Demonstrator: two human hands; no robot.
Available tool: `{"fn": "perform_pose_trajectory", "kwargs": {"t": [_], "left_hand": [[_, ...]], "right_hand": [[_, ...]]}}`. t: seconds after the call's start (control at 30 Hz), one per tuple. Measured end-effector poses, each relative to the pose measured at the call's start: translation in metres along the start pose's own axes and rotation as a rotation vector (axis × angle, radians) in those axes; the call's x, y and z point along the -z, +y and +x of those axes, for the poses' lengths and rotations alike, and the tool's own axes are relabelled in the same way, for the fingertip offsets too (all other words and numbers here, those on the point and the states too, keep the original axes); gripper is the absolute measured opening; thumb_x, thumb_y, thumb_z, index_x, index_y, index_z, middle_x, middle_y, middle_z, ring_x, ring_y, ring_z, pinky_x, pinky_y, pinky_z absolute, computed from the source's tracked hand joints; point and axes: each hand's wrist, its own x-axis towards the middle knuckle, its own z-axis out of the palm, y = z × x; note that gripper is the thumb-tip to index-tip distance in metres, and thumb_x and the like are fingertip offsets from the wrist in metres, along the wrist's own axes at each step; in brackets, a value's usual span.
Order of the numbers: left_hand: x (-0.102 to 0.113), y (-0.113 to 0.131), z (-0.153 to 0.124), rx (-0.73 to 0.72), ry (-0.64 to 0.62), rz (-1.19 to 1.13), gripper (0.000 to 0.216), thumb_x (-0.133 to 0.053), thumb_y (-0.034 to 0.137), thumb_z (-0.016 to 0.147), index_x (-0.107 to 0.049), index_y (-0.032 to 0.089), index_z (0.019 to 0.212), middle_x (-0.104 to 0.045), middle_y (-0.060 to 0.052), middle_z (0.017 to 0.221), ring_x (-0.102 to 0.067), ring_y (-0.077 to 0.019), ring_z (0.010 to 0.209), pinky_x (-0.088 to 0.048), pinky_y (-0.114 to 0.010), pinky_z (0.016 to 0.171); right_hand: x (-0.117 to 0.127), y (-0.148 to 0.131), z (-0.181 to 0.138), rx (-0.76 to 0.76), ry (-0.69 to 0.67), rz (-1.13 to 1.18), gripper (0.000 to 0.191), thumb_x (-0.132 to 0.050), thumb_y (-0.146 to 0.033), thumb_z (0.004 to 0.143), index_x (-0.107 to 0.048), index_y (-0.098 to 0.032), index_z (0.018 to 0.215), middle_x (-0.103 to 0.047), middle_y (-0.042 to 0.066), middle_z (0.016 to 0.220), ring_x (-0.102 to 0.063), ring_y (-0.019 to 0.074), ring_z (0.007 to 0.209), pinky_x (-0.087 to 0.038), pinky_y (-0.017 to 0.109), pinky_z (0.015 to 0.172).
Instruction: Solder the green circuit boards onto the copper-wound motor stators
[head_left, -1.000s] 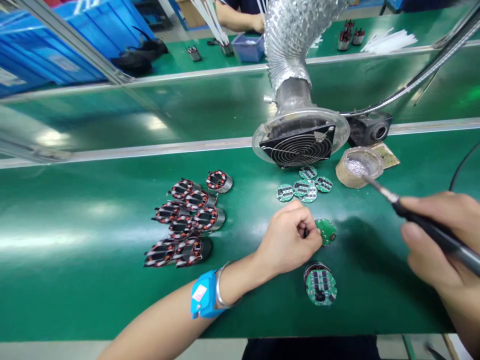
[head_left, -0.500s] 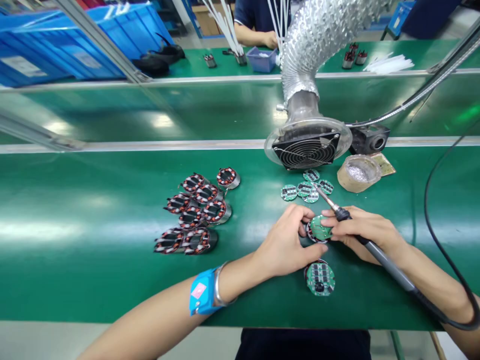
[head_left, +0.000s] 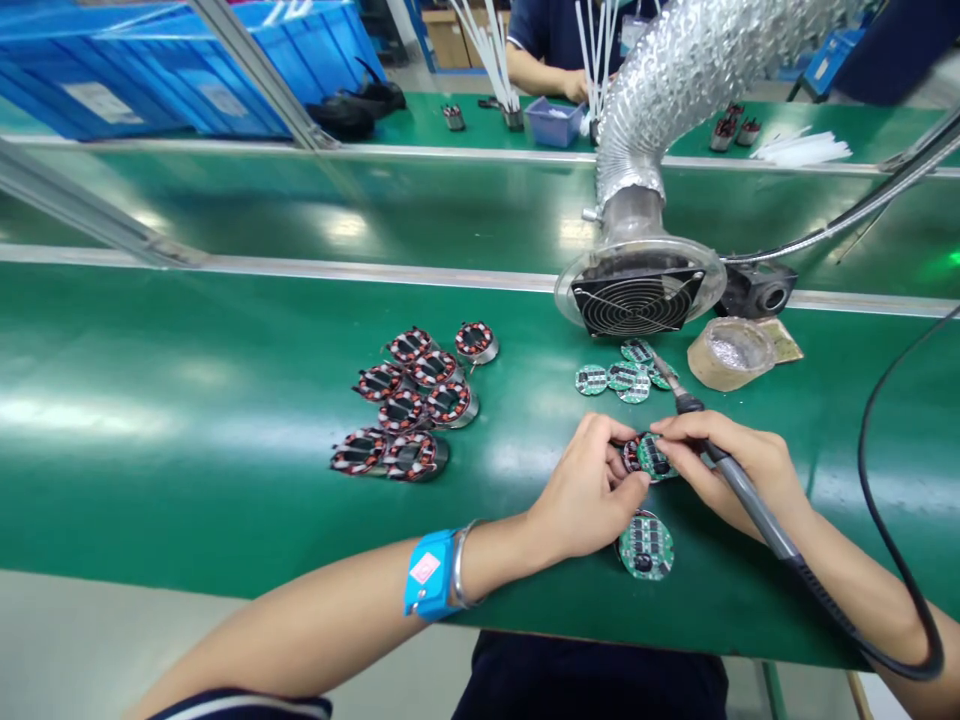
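At the near center of the green bench (head_left: 210, 420), a wound stator (head_left: 632, 456) stands beneath a round circuit board (head_left: 655, 456). The left hand (head_left: 577, 500) curls its fingers and thumb about the stator's left side. The right hand (head_left: 761, 460) grasps a soldering iron (head_left: 756, 503) and, with thumb and forefinger, pinches the board's far right edge.

Hazards, as judged: the iron's tip points to the far side, just over or beside the loose boards (head_left: 622, 376); a drop of the wrist could scorch one. Whether the tip touches them cannot be told. The board sits off center on the stator; an uneven pinch could bend leads or misalign holes. The iron's cord (head_left: 862, 450) loops to the right of the right forearm; a snag could jerk the tip toward the fingers.

Markings: a pale label (head_left: 424, 569) on the blue wristband (head_left: 442, 590) and a white label (head_left: 101, 102) on the far-left blue bin (head_left: 45, 70) are both illegible. No brand can be read.
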Motion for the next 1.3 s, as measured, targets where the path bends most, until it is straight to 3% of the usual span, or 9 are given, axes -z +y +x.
{"fn": "perform_pose_trajectory", "kwargs": {"t": [0.13, 0.3, 0.43, 0.73, 1.0, 1.13, 1.3], "left_hand": [[0.001, -0.001, -0.001, 0.001, 0.008, -0.034, 0.028, -0.061, 0.015, 0.079, -0.047, 0.018, 0.103, -0.045, -0.002, 0.097, -0.054, -0.009, 0.069, -0.052, -0.027, 0.06], [0.006, -0.005, 0.001, -0.025, 0.0, -0.076, 0.027, -0.066, 0.014, 0.078, -0.053, 0.017, 0.102, -0.048, -0.002, 0.097, -0.056, -0.009, 0.072, -0.055, -0.027, 0.066], [0.009, -0.008, 0.004, -0.027, 0.017, -0.104, 0.025, -0.071, 0.014, 0.076, -0.058, 0.015, 0.098, -0.05, -0.001, 0.093, -0.057, -0.0079, 0.07, -0.056, -0.024, 0.065], [0.013, -0.007, 0.006, -0.073, 0.042, -0.06, 0.024, -0.077, 0.015, 0.072, -0.066, 0.015, 0.093, -0.057, -0.001, 0.089, -0.063, -0.0106, 0.073, -0.061, -0.026, 0.069], [0.01, -0.011, 0.006, -0.078, 0.049, -0.109, 0.025, -0.077, 0.011, 0.071, -0.071, 0.014, 0.095, -0.062, -0.003, 0.089, -0.066, -0.0125, 0.074, -0.061, -0.028, 0.071], [0.014, -0.009, 0.007, -0.086, 0.015, -0.091, 0.023, -0.074, 0.013, 0.073, -0.07, 0.014, 0.096, -0.061, -0.003, 0.089, -0.066, -0.0124, 0.073, -0.06, -0.029, 0.072], [0.024, 0.01, 0.008, -0.335, -0.079, 0.195, 0.04, -0.072, 0.018, 0.07, -0.058, 0.015, 0.107, -0.058, -0.009, 0.105, -0.059, -0.0223, 0.098, -0.056, -0.039, 0.083]], "right_hand": [[0.014, 0.004, 0.0, 0.067, -0.227, -0.012, 0.031, -0.067, -0.021, 0.085, -0.058, -0.023, 0.115, -0.069, 0.006, 0.114, -0.065, 0.0169, 0.082, -0.055, 0.03, 0.074], [0.021, 0.01, 0.001, 0.149, -0.268, -0.024, 0.029, -0.063, -0.017, 0.089, -0.056, -0.023, 0.117, -0.067, 0.008, 0.118, -0.061, 0.0167, 0.079, -0.054, 0.031, 0.072], [0.02, 0.014, 0.001, 0.136, -0.309, 0.031, 0.028, -0.064, -0.022, 0.089, -0.056, -0.023, 0.116, -0.067, 0.009, 0.115, -0.064, 0.02, 0.089, -0.055, 0.035, 0.079], [0.02, 0.012, 0.002, 0.177, -0.292, 0.008, 0.03, -0.064, -0.018, 0.087, -0.056, -0.024, 0.116, -0.067, 0.009, 0.114, -0.063, 0.0197, 0.083, -0.055, 0.034, 0.071], [0.016, 0.021, 0.003, 0.137, -0.309, 0.12, 0.024, -0.069, -0.022, 0.086, -0.057, -0.025, 0.107, -0.068, 0.008, 0.113, -0.062, 0.018, 0.081, -0.054, 0.033, 0.073], [0.011, 0.024, -0.001, 0.107, -0.242, 0.18, 0.027, -0.073, -0.026, 0.083, -0.058, -0.025, 0.105, -0.069, 0.007, 0.113, -0.064, 0.0194, 0.093, -0.053, 0.035, 0.084], [0.004, 0.025, -0.009, 0.036, -0.164, 0.193, 0.04, -0.077, -0.033, 0.079, -0.056, -0.026, 0.112, -0.07, 0.007, 0.113, -0.065, 0.0234, 0.109, -0.053, 0.038, 0.096]]}}
